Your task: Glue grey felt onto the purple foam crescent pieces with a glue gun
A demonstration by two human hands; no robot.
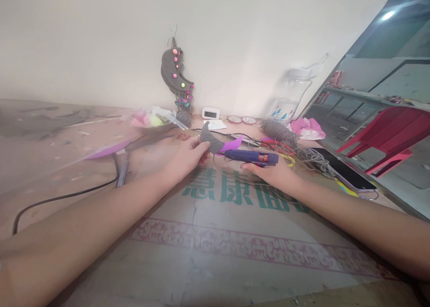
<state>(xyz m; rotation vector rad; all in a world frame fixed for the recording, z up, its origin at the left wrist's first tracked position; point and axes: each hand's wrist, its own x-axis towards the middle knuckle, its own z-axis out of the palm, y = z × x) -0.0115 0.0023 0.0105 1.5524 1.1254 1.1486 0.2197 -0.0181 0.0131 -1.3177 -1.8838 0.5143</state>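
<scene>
My left hand (195, 153) pinches a crescent moon shape (211, 139), whose left part is wrapped in grey yarn while its right tip shows bare purple (233, 143). In my right hand (273, 172) is a dark blue hot glue gun (247, 157), its nozzle pointing left at the crescent's lower edge. Whether the nozzle touches the crescent I cannot tell. Loose grey yarn trails on the table below my hands. A finished-looking grey crescent (168, 69) with coloured pompoms hangs on the wall behind.
At the back stand a bowl of pompoms (151, 121), a small digital clock (210, 114) and a clear plastic bottle (290, 94). Grey yarn (280, 131) and a phone (349, 168) lie to the right. A black cable (67, 194) crosses the left side. Beyond is a red chair (393, 132).
</scene>
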